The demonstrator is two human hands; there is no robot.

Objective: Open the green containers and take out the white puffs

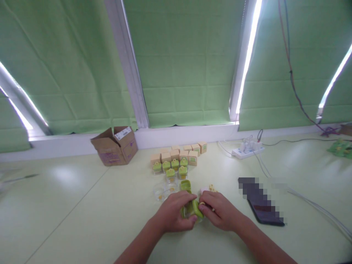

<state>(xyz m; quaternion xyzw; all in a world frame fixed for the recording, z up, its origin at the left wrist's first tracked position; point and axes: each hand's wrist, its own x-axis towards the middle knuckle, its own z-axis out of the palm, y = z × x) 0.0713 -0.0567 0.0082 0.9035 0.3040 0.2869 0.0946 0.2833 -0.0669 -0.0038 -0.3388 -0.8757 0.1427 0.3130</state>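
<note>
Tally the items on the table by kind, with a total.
Small tan boxes: 8
Green-lidded clear containers in the group: 5
Green container in the left hand and right hand: 1
Loose green lid: 1
Open clear containers: 2
Cardboard carton: 1
Power strip: 1
Phone: 1
Total: 20 (box count approximate; some overlap)

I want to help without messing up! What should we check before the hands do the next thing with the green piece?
1. Both hands on the green piece: ok; left hand and right hand pinch it.
2. Piece fully closed: cannot tell, fingers hide it.
3. Spare green lid near: ok, just behind the hands.
4. Clear cups in reach: ok.
5. Phone away from hands: ok, lying to the right.
</note>
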